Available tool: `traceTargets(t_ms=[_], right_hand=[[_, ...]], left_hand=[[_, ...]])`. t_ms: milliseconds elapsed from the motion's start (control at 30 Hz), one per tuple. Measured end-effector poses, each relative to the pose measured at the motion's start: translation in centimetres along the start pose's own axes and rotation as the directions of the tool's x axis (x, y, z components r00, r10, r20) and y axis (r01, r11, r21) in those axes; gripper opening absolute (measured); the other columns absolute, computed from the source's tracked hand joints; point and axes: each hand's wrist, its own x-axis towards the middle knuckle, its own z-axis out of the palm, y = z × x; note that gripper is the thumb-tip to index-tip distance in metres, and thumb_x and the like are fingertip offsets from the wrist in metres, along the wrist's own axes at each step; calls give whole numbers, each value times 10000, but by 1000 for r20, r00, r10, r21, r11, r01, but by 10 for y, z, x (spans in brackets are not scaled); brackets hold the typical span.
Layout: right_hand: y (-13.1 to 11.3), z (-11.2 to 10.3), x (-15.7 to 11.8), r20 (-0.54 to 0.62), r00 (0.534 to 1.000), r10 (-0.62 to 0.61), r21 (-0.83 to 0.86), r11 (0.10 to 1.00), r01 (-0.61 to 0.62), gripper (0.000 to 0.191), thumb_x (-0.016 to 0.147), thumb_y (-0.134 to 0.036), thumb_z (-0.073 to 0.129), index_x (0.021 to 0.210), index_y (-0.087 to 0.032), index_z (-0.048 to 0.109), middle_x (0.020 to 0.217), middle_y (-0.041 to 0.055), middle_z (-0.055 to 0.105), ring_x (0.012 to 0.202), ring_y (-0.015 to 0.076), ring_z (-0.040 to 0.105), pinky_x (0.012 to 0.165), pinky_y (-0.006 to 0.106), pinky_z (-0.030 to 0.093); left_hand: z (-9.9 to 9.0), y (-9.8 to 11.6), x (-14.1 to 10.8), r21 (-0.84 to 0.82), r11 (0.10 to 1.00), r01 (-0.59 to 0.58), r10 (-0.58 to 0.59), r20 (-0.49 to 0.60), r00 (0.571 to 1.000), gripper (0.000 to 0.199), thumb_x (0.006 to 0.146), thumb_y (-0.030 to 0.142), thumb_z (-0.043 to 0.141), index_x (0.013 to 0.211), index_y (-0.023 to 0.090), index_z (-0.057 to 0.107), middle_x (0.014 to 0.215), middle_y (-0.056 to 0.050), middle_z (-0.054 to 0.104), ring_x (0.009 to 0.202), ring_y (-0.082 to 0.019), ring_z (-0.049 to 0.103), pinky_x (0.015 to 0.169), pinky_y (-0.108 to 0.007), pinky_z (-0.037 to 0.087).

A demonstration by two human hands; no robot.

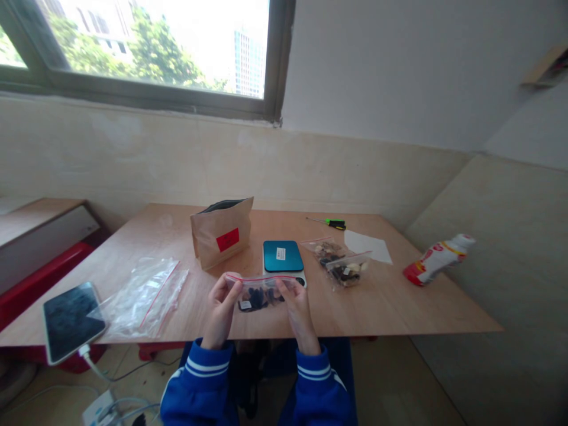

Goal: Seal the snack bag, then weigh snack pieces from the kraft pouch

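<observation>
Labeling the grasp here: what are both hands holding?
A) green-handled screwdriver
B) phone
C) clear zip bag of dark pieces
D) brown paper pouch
C. The left hand and right hand grip opposite sides of the clear zip bag, with dark pieces visible inside.

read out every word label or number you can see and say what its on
Nothing is legible.
Red label on the kraft paper bag: too blurred to read.
White sticker on the teal lid: too small to read.
Red print on the white plastic bottle: too blurred to read.
</observation>
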Motion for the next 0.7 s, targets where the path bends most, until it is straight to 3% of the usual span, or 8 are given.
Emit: traceTargets(t_ms=[167, 267, 367, 533, 700], right_hand=[[4, 1, 1, -32, 999, -8, 22, 1000, 8, 280, 698, -422, 738, 809, -168, 696, 810, 42, 728, 768, 175, 663, 774, 325, 519], [5, 2, 1, -71, 997, -29, 44, 999, 32, 243, 704, -403, 737, 790, -181, 687, 811, 21, 720, 787, 169, 662, 798, 318, 514], [5, 3, 0, -69, 996, -51, 40, 998, 54, 219, 706, -379, 741, 779, -181, 681, 802, 14, 716, 793, 171, 664, 794, 313, 518], [4, 0, 0, -10, 996, -89, -31, 996, 89, 231, 727, -388, 724, 790, -170, 679, 783, 32, 718, 771, 182, 669, 755, 313, 533], [0, -4, 0, 43, 992, -118, -138, 983, 123, 279, 780, -434, 667, 812, -159, 694, 786, 58, 726, 759, 183, 679, 733, 304, 539]], left_hand=[[-7, -5, 2, 5, 999, -52, 51, 85, 995, 182, 738, 342, 713, 751, 170, 655, 819, -19, 586, 741, -126, 542, 658, -214, 437], [-10, -10, 4, 25, 1000, 0, -3, 89, 996, 216, 704, 326, 744, 855, 187, 674, 873, -24, 622, 805, -152, 590, 709, -241, 473], [-10, -14, 5, 108, 992, 60, -68, 73, 995, 238, 715, 321, 736, 908, 191, 686, 876, -24, 654, 779, -156, 619, 702, -258, 497], [-11, -15, 7, 197, 980, 30, -35, 22, 999, 207, 728, 361, 719, 768, 158, 707, 760, -31, 684, 736, -167, 636, 682, -263, 507], [-10, -10, 6, 244, 966, 80, -68, -56, 996, 233, 709, 383, 733, 731, 154, 699, 685, -12, 691, 669, -150, 626, 648, -248, 500]])
